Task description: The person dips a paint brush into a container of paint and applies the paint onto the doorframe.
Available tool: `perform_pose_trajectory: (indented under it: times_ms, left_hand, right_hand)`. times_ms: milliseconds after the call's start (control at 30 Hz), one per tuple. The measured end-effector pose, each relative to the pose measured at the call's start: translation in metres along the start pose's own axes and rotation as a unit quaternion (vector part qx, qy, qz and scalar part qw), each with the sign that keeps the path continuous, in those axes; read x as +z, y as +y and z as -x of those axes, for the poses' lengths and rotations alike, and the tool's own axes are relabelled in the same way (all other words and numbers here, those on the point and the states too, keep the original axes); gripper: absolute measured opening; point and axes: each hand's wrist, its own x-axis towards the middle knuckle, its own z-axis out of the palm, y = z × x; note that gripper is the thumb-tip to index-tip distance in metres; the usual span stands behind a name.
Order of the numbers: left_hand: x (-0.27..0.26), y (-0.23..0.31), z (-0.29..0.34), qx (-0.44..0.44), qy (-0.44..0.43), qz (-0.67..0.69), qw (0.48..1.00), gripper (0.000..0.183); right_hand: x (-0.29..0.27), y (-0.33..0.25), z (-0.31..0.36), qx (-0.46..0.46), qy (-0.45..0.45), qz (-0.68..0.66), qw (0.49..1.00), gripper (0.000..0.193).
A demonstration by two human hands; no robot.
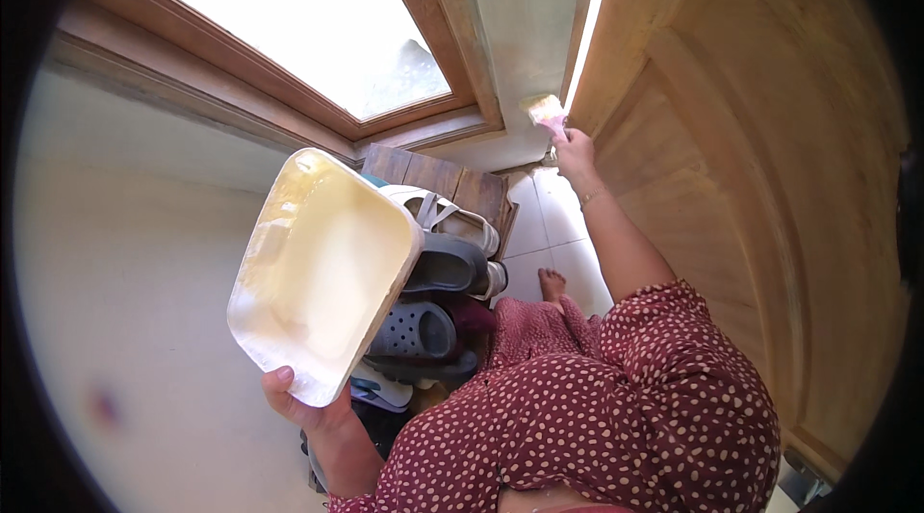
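My left hand (322, 414) grips the near end of a white rectangular tray (252, 296), its thumb over the rim. Cream-coloured paint (332, 272) covers the tray's bottom, with smears on the inner walls. Farther off, my outstretched right hand (576, 155) is closed around the pinkish handle of a paintbrush (547, 113). Pale paint coats the bristles, which are at the narrow wall strip (525, 41) beside the door frame. Whether they press on the wall I cannot tell.
Several shoes, among them a grey clog (414, 330), fill a wooden rack (472, 193) below the tray. A wood-framed window (423, 61) is at the far left. The wooden door (674, 157) stands close on my right. White floor tiles (527, 224) lie between.
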Motion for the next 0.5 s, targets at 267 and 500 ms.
perform_pose_trajectory:
  times_ms: [267, 500]
  left_hand:
    - [0.01, -0.003, -0.016, 0.001, 0.027, 0.021, 0.999, 0.087]
    - [0.012, 0.008, -0.014, 0.033, 0.029, 0.014, 0.999, 0.087]
  right_hand:
    - [-0.057, -0.116, 0.005, -0.119, 0.066, -0.117, 0.984, 0.017]
    - [-0.134, -0.215, 0.089, -0.25, 0.067, -0.271, 0.927, 0.03]
